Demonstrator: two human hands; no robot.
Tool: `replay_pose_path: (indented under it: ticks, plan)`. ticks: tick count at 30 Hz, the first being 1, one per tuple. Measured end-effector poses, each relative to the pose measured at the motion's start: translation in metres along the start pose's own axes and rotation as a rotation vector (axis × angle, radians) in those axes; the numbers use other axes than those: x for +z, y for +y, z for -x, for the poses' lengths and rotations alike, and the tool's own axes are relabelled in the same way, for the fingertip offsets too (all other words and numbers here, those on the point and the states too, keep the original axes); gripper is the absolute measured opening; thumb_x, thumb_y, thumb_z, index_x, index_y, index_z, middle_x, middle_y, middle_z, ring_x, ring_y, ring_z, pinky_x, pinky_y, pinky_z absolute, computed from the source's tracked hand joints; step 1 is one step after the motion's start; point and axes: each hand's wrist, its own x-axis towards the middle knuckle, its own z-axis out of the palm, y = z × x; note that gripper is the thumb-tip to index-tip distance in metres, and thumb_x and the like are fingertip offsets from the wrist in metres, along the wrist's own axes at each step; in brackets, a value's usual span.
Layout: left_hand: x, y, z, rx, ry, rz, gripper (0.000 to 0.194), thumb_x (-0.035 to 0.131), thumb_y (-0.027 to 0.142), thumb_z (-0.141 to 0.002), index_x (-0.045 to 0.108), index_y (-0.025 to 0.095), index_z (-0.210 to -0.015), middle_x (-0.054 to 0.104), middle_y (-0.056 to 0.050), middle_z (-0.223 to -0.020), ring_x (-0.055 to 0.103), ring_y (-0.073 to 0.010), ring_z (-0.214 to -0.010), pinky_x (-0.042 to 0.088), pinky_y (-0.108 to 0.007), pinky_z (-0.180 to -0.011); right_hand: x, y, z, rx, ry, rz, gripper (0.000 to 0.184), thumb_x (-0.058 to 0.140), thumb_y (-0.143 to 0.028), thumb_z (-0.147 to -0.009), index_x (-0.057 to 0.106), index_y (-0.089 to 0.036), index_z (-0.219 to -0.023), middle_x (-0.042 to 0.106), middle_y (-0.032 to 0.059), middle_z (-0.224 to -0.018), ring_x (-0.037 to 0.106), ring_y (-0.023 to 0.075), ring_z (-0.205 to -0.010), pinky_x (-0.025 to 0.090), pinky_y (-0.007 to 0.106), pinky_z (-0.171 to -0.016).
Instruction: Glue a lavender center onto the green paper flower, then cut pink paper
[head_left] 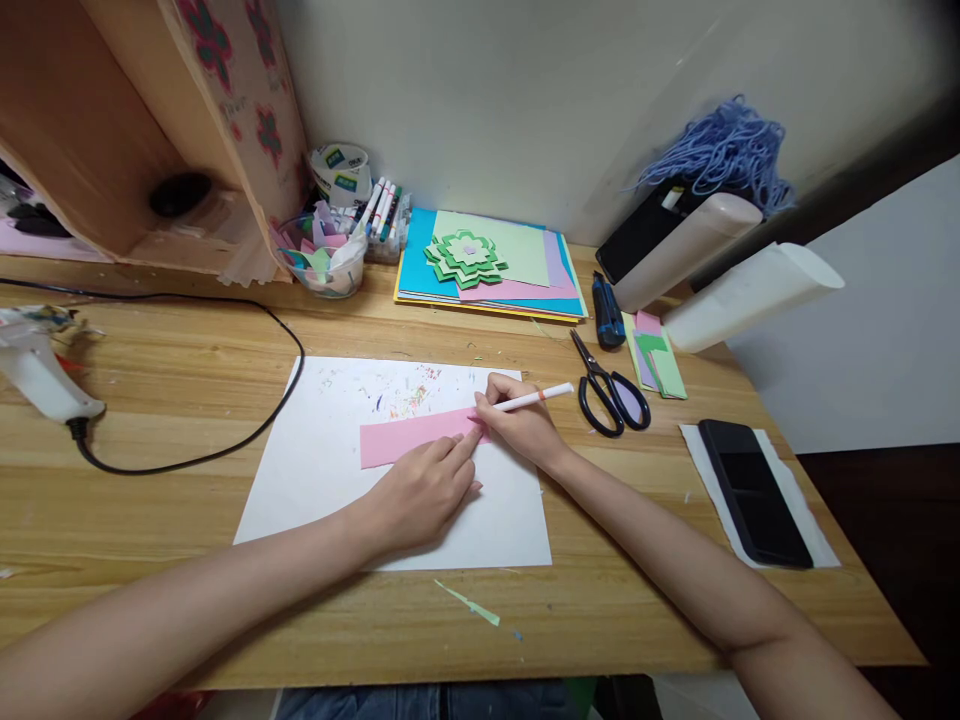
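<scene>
My one camera looks forward and down from my head over the bench (615, 620), facing the wall (487, 110) behind it. It sits near, with my left grip (427, 490) and right grip (521, 420) around mid-view and the bench's front edge low.

The left hand (427, 490) rests on a pink strip (405, 436) over white paper (311, 470) — the right hand (519, 422) holds a marker (534, 398).

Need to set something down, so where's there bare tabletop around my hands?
A wide bare patch of tabletop lies between the black cable, white sheet and left forearm. A smaller one, bar tiny specks, lies between scissors, phone and right forearm. It's crowded along the back, from the scrap cup past the paper stack to the utility knife.
</scene>
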Motion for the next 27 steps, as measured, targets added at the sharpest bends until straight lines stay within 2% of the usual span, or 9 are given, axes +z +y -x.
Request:
replay_pose_path:
  ticks: [14, 27]
  plan:
    - [0.0007, 0.0000, -0.0008, 0.003, 0.015, 0.003, 0.030, 0.035, 0.025, -0.089, 0.058, 0.007, -0.091, 0.050, -0.019, -0.123, 0.053, -0.0218, -0.084, 0.047, -0.036, -0.071, -0.0002, 0.0006, -0.0009, -0.011, 0.000, 0.008, 0.028, 0.051, -0.013, -0.066, 0.029, -0.019, -0.051, 0.033, -0.0068, -0.047, 0.032, 0.0078, -0.046, 0.024, 0.021, -0.046]
    - [0.0018, -0.0001, 0.0001, -0.007, -0.004, 0.010, 0.030, 0.035, 0.025, -0.089, 0.058, 0.007, -0.093, 0.048, -0.018, -0.126, 0.052, -0.0224, -0.087, 0.047, -0.037, -0.074, -0.0006, 0.0012, -0.0009, -0.026, 0.010, 0.043, 0.028, 0.049, -0.013, -0.068, 0.027, -0.019, -0.052, 0.031, -0.0063, -0.050, 0.030, 0.0083, -0.048, 0.024, 0.022, -0.047]
